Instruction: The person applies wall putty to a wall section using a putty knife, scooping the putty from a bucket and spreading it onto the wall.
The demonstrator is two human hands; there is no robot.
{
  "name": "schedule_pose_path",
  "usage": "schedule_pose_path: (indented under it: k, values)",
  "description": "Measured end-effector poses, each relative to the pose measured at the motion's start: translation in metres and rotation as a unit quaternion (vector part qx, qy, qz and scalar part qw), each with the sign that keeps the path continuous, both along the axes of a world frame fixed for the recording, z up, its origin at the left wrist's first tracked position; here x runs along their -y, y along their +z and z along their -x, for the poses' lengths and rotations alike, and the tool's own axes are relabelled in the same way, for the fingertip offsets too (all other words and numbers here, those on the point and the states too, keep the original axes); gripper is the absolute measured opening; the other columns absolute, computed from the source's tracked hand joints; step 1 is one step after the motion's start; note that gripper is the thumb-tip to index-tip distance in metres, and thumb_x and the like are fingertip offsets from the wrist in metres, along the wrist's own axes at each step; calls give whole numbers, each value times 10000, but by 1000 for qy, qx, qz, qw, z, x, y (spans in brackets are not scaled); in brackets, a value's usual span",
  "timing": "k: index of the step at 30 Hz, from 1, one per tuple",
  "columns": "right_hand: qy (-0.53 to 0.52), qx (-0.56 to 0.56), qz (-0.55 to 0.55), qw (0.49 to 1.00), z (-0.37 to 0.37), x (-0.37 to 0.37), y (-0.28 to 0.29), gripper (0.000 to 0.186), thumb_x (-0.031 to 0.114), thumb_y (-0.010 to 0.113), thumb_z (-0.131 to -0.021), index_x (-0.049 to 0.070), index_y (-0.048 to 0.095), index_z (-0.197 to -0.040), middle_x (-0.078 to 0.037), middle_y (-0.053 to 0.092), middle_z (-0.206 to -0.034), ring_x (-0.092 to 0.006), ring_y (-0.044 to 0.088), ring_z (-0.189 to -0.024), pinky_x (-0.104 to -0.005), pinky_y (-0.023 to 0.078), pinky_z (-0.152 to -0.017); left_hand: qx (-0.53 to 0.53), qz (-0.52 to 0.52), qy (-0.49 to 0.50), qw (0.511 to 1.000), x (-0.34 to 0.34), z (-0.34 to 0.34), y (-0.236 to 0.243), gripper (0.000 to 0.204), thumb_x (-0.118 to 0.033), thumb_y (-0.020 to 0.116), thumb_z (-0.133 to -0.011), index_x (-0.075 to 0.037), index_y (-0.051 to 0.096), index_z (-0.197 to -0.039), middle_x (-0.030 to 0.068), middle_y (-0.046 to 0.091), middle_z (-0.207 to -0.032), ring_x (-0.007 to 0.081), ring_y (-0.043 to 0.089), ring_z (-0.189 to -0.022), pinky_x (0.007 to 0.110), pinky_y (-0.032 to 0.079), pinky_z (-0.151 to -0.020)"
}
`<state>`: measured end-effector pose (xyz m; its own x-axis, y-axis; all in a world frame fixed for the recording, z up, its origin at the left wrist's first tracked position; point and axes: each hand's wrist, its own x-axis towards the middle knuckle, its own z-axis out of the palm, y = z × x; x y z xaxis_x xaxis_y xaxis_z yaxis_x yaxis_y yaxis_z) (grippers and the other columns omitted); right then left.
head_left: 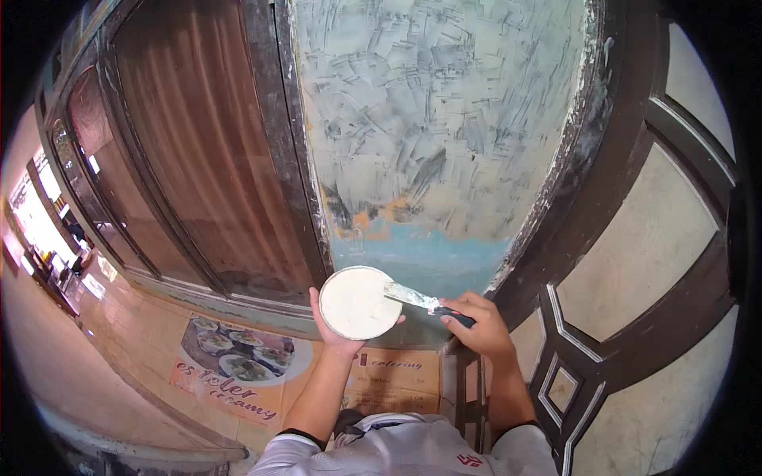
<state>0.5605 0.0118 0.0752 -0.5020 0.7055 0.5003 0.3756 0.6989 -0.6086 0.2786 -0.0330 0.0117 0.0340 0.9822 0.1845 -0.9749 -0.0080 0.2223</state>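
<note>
My left hand (pixel 337 337) holds a round tub (pixel 353 305) of smooth white paste from underneath, its fingers curled round the sides. My right hand (pixel 476 321) grips the dark handle of a putty knife (pixel 409 295), whose white-smeared blade reaches into the tub's right side, touching the paste or rim; I cannot tell which. Just beyond them rises a wall panel (pixel 440 95), covered in rough pale and grey strokes, with light blue and orange patches near its foot.
A dark-framed glazed panel with brown curtain (pixel 194 135) is at left, a dark wooden panelled door (pixel 627 254) at right. Printed banners (pixel 226 365) lie on the tiled floor (pixel 119 325) below. A bright opening (pixel 36 222) shows at far left.
</note>
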Motion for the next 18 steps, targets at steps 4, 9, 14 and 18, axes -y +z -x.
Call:
schedule_pose_path:
  k: [4, 9, 14, 18]
  values:
    - [10, 75, -86, 993, 3, -2, 40, 336, 142, 811, -838, 115, 788, -1172, -72, 625, -860, -232, 619, -712, -332, 509, -661, -13, -11, 3, 1000, -5, -9, 12, 991, -855, 398, -884, -144, 378, -1575, 227, 359, -1613, 531, 377, -1431, 894, 282, -1028]
    - [-20, 122, -202, 972, -1, -5, 58, 247, 193, 802, -830, 181, 813, -1076, -42, 601, -833, -221, 622, -678, -359, 509, -585, 76, -51, -45, 995, -8, -16, 19, 1028, -866, 380, -880, -109, 370, -1575, 245, 385, -1591, 536, 413, -1409, 884, 303, -1029]
    - [19, 128, -219, 967, -7, -13, 53, 242, 199, 801, -835, 167, 811, -1075, -47, 612, -847, -229, 629, -683, -364, 517, -595, 94, -70, -57, 991, -9, -18, 19, 1052, -882, 368, -870, -109, 356, -1582, 257, 385, -1588, 554, 403, -1410, 880, 302, -1033]
    - [23, 110, -191, 975, -7, -13, 50, 241, 195, 812, -825, 145, 812, -1061, -54, 619, -852, -234, 630, -691, -358, 517, -600, 79, -69, -58, 993, -9, -20, 18, 1048, -880, 376, -870, -118, 347, -1589, 254, 362, -1606, 554, 381, -1427, 886, 289, -1034]
